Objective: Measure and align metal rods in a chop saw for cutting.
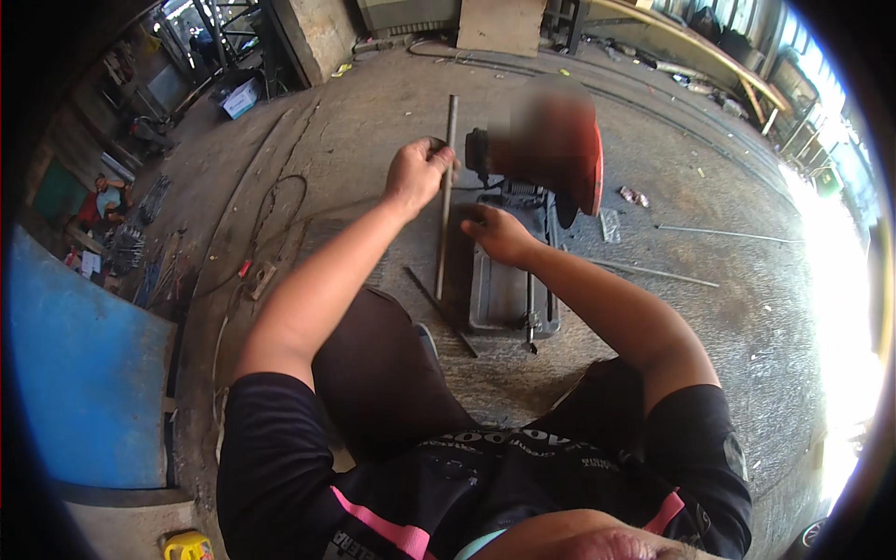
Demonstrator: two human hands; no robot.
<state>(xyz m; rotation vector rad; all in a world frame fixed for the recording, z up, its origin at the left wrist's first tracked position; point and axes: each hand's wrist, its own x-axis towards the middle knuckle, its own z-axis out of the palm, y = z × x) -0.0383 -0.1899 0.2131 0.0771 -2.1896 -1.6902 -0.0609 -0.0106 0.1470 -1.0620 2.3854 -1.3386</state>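
A long, thin metal rod (445, 219) stands nearly upright in front of me, its lower end close to the floor beside the saw base. My left hand (418, 175) is closed round its upper part. To the right is a chop saw, with a red blade guard (586, 154) and a dark flat base (499, 294). My right hand (504, 235) is over the base, fingers apart and pointing left; I see nothing held in it. Part of the saw head is blurred. A short dark bar (439, 311) lies on the floor left of the base.
Another thin rod (653, 272) lies on the floor right of the saw. A cable (271, 210) runs along the floor at left, near a blue panel (84, 364). Bundled metal pieces (126, 247) and a seated person (107, 198) are at far left.
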